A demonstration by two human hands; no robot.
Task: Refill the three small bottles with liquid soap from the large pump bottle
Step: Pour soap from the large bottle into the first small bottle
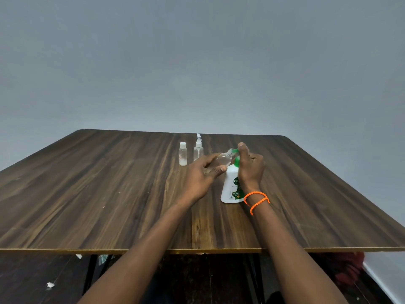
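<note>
— While both hands work at the table's (109, 183) middle, how many bottles do you count?

— Four. One large pump bottle (231, 187), white with a green pump head, stands upright near the centre-right. Three small clear ones: a capped bottle (182, 154) and a spray-top bottle (198, 150) stand upright side by side farther back, and a third small bottle (219, 162) is in hand.

— Which way does that third one lie?

— Tilted, its long axis running from lower left up to the right, mouth toward the green spout.

— And the hands?

— The left hand (202, 175) curls around the tilted bottle, thumb across its lower end. The right hand (251, 166) sits on the pump head, a finger on the spout's top; whether the other fingers grip the neck I cannot tell. Two orange bands (256, 200) circle that wrist.
</note>
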